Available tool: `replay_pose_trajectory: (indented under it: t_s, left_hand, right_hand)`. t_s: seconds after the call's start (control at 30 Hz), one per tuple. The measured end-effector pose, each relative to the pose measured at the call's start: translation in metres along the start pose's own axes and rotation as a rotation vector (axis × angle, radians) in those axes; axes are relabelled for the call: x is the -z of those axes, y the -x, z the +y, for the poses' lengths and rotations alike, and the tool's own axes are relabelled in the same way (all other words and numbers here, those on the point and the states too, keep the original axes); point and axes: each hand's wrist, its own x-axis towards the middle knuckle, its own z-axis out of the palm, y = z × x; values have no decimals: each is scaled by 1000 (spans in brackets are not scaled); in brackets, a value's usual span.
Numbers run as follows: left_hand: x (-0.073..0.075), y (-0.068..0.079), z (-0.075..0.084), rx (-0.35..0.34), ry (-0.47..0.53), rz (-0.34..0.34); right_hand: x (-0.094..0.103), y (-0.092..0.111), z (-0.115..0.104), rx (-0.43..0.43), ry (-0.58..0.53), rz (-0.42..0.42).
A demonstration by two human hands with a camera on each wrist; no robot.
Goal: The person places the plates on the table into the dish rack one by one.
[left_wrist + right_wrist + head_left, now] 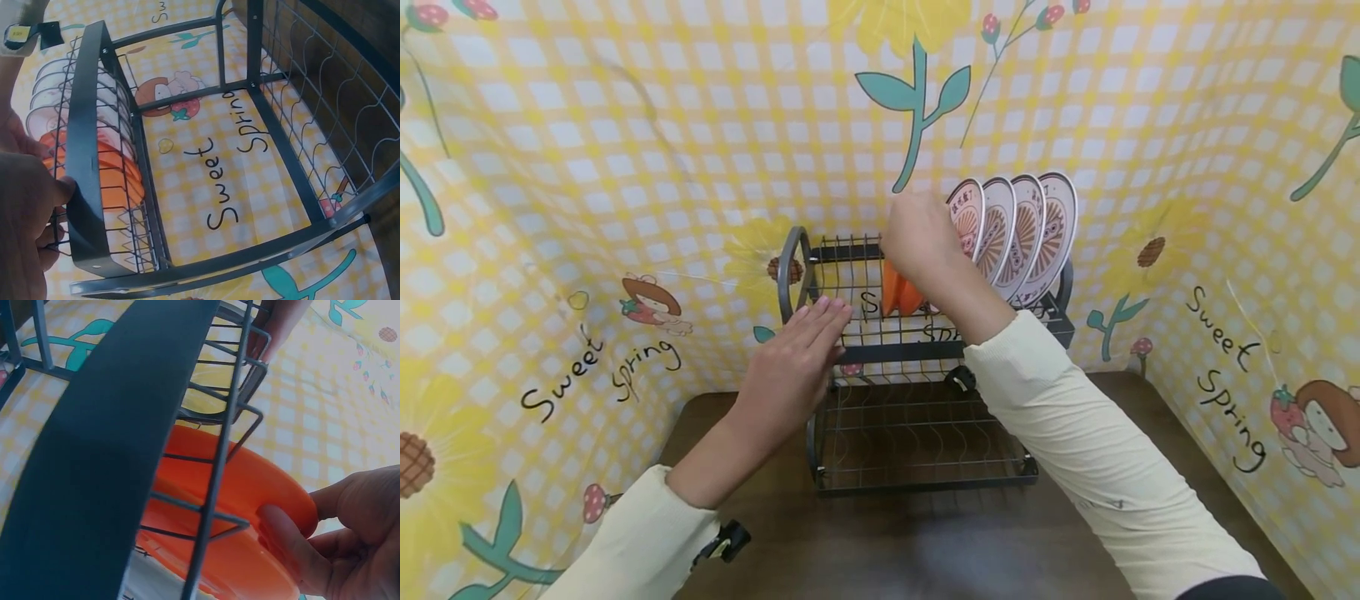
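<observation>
A dark metal two-tier dish rack (902, 352) stands ahead of me. At its upper left front edge, my left hand (790, 367) holds the rack, fingers laid together over the top; the left wrist view shows the thumb against the front bar. My right hand (925, 237) is above the middle of the upper tier. In the right wrist view it pinches an orange plate (250, 481) by the rim, thumb on one face and fingers behind. Another orange plate (187, 519) stands close beside it. Several white patterned plates (1052, 242) stand upright to the right.
The rack's lower tier (925, 429) is wavy wire above a dark brown table (910, 542). Yellow checked cloth (700, 125) with printed flowers and lettering rises behind and on both sides. A black clip-like piece (960, 379) sits at the rack's front below the upper tier.
</observation>
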Motion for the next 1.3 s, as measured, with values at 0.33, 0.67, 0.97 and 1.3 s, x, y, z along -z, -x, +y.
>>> replay_pose_trajectory:
  t_s: [0.33, 0.67, 0.97, 1.3]
  left_hand:
    - [-5, -3, 2, -25, -17, -5]
    - [-8, -1, 3, -29, -17, 14]
    - [-2, -2, 4, 7, 89, -34]
    - [9, 5, -32, 217, 101, 104]
  right_hand:
    - [-3, 2, 7, -23, 28, 30]
    - [-4, 4, 11, -87, -102, 0]
    - [4, 14, 10, -31, 3, 51]
    - [57, 36, 76, -59, -31, 371]
